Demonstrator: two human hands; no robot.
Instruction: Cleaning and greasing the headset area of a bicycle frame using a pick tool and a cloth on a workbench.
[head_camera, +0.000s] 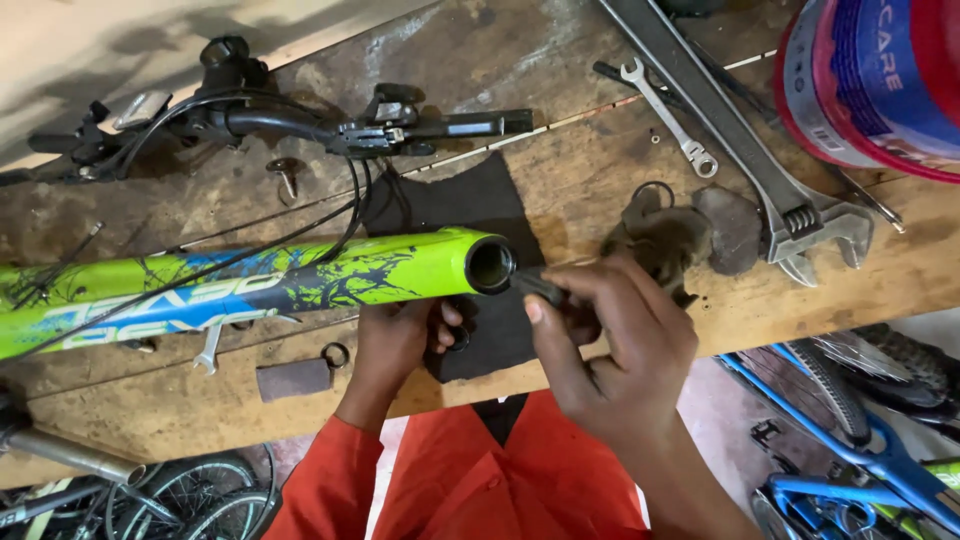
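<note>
A lime-green bicycle frame tube (300, 275) with blue and black graphics lies across a wooden workbench (620, 170), its open round end (490, 266) facing right. My left hand (400, 335) reaches up from below and grips the tube just behind that opening. My right hand (610, 340) holds a small dark tool or part (538, 287) whose tip meets the rim of the opening. A black cloth (470, 200) lies under the tube end.
Black handlebars with brake levers and cables (280, 125) lie at the back. A large adjustable wrench (760, 170), a combination spanner (668, 115), grey rags (690, 235) and a red-and-blue bucket (880, 80) are at the right. Other bicycles (850, 440) stand below the bench.
</note>
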